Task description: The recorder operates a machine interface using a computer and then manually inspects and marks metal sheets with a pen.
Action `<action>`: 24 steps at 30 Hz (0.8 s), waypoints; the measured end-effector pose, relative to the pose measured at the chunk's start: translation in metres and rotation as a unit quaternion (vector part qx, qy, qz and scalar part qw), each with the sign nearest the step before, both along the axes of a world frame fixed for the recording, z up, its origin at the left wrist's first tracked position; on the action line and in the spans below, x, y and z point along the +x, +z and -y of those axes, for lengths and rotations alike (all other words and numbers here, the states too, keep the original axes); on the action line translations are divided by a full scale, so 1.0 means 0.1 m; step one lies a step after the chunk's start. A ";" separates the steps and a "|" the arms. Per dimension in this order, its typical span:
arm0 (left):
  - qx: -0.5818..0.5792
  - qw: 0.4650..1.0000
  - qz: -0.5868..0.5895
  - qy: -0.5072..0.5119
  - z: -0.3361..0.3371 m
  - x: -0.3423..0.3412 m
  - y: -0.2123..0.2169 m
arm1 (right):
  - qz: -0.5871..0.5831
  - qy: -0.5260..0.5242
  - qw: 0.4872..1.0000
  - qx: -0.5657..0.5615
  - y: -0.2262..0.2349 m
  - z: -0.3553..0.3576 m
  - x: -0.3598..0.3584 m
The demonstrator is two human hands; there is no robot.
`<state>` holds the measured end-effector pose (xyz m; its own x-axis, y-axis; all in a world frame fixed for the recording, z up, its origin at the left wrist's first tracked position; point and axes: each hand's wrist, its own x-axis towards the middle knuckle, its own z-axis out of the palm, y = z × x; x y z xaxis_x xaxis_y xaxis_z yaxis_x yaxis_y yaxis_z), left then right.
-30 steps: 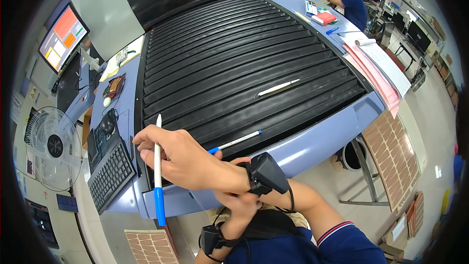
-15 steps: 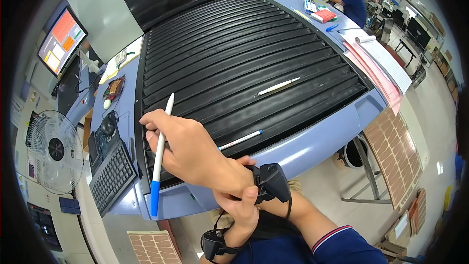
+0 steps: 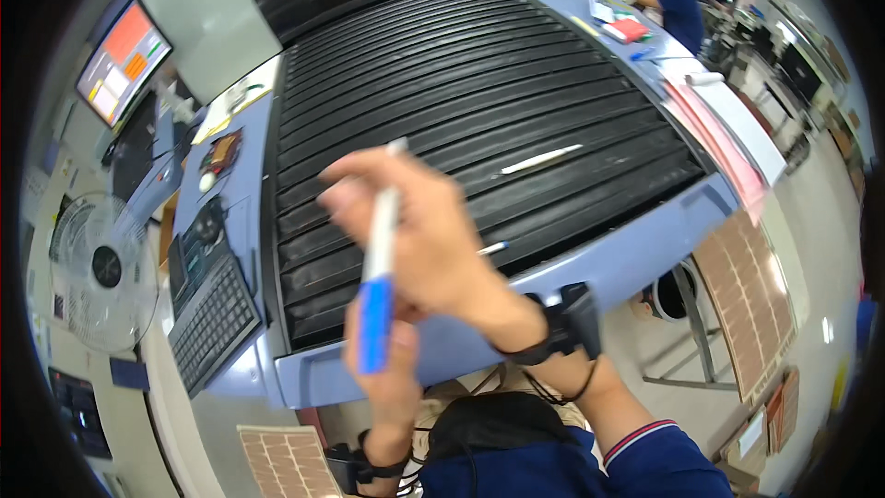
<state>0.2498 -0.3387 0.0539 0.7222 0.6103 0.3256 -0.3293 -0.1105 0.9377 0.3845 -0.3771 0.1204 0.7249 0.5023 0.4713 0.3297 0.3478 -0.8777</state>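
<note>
My right hand (image 3: 433, 244) is raised over the near left part of a black slatted bed (image 3: 442, 83). It is closed around a white marker pen with a blue end (image 3: 376, 318), which stands nearly upright, blue end down. Just below and behind the blue end is my left hand (image 3: 392, 392), smeared by motion, its fingers partly hidden by the pen; whether it touches the pen I cannot tell. A slim white pen (image 3: 542, 160) lies on the slats. Another blue-tipped pen (image 3: 493, 248) shows partly past my right hand.
A keyboard (image 3: 214, 323) and mouse (image 3: 210, 221) sit on the left ledge, with a monitor (image 3: 124, 60) and a fan (image 3: 106, 266) beyond. Papers (image 3: 728, 129) hang over the right ledge. A patterned panel (image 3: 749, 300) leans at right. Another person (image 3: 680, 14) works at the far right.
My right hand has moved rightward and up with the marker pen. My left hand has left my right wrist and come left, under the pen's blue end. The view has shifted slightly.
</note>
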 end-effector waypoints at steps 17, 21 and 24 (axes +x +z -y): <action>0.366 0.903 0.177 0.139 -0.57 0.64 1.05 | -0.241 0.276 0.930 -0.031 -0.71 -0.01 -1.50; 0.353 0.917 0.150 0.108 -0.50 0.63 0.96 | -0.258 0.259 0.930 0.043 -0.76 0.00 -1.45; 0.287 0.948 0.128 0.049 -0.41 0.60 0.97 | -0.263 0.261 0.928 0.032 -0.82 0.06 -1.38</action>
<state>0.3103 -0.2975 0.1511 0.5241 0.3398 0.7809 -0.5002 -0.6193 0.6052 0.2464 -0.3827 0.0383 0.5289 0.8331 0.1620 -0.3662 0.3962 -0.8420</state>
